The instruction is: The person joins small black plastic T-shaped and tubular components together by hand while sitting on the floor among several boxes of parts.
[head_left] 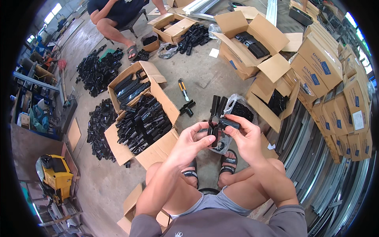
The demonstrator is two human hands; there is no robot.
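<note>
In front of my knees, both hands hold a black pipe joint (212, 128) with short arms sticking out. My left hand (188, 145) pinches its left side between thumb and fingers. My right hand (246, 136) grips a stubby black arm (230, 123) on its right. Two dark prongs (219, 103) rise above the fingers; whether they belong to the same piece I cannot tell. Just beyond, a clear plastic bag (237, 98) with small black parts lies on the floor. A cross-shaped black joint (187, 108) and an orange-handled utility knife (183, 89) lie to the left of it.
An open carton (172, 106) full of black joints stands at my left, with loose heaps (100, 71) beside it. More open cartons (229, 59) are at the far right, near stacked boxes (319, 63) and long metal bars (308, 158). Another person (118, 15) sits at the far left.
</note>
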